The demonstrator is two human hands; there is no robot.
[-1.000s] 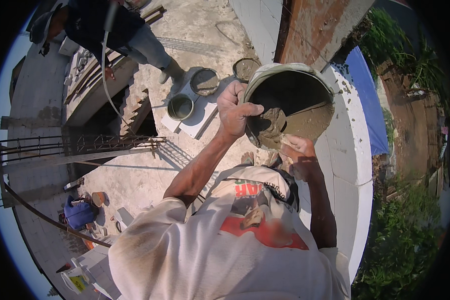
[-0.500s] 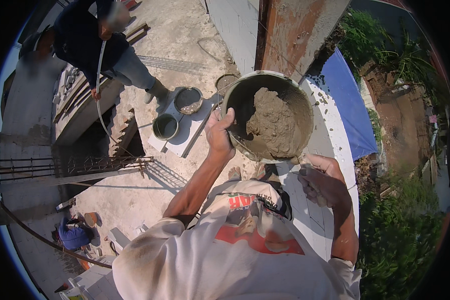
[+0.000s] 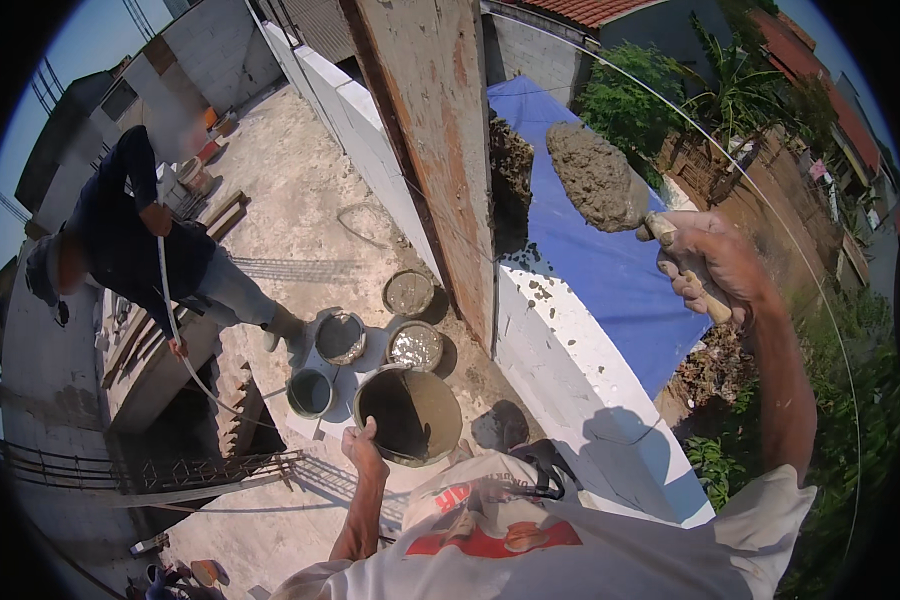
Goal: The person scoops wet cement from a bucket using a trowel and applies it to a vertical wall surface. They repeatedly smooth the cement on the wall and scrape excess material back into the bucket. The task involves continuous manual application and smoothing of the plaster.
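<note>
My right hand (image 3: pixel 710 265) is raised to the right, its fingers wrapped round the handle of a trowel (image 3: pixel 715 303). A thick lump of grey-brown wet mortar (image 3: pixel 595 180) covers the trowel's blade. Low in front of me, my left hand (image 3: pixel 365 450) grips the near left rim of a dark round bucket (image 3: pixel 385 405), thumb inside. The bucket is tilted, and mortar coats its inner wall. Close to the raised trowel stands a tall column (image 3: pixel 425 110) faced with a stained board; rough mortar (image 3: pixel 511 180) clings to its right side.
Several smaller buckets of wet mix or water, one a grey pail (image 3: pixel 310 393), stand beyond mine. A low white block wall (image 3: pixel 610 345) splattered with mortar runs along my right; below it lies a blue tarp (image 3: pixel 595 285). At left, a co-worker (image 3: pixel 130 220) holds a hose near a floor opening.
My right hand has lifted the trowel, loaded with mortar, up and out to the right. The bucket in my left hand has moved down and left. My view has tilted upward.
</note>
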